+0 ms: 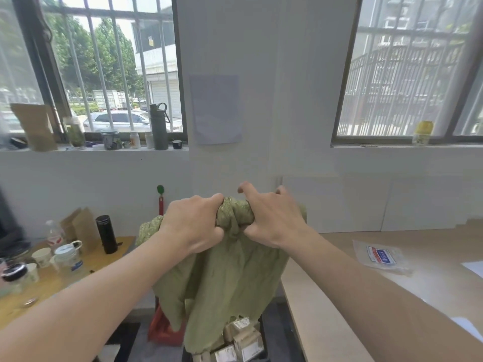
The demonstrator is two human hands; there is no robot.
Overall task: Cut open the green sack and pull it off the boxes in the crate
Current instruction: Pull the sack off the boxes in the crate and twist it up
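Note:
The green sack (224, 280) hangs in the middle of the view, lifted high and bunched at its top. My left hand (194, 226) grips the bunched top from the left. My right hand (271, 218) holds the same bunch from the right, with the index finger and another finger sticking up. Below the sack's ragged lower edge, several small brown boxes (243, 340) with white labels show. The dark crate (264, 335) around them is mostly hidden by the sack.
A light wooden table (366, 296) stands at the right with a clear plastic bag (381, 257) on it. At the left a yellow table (52, 286) carries cups, jars and a black flask (106, 234). A red object (162, 330) stands behind the sack.

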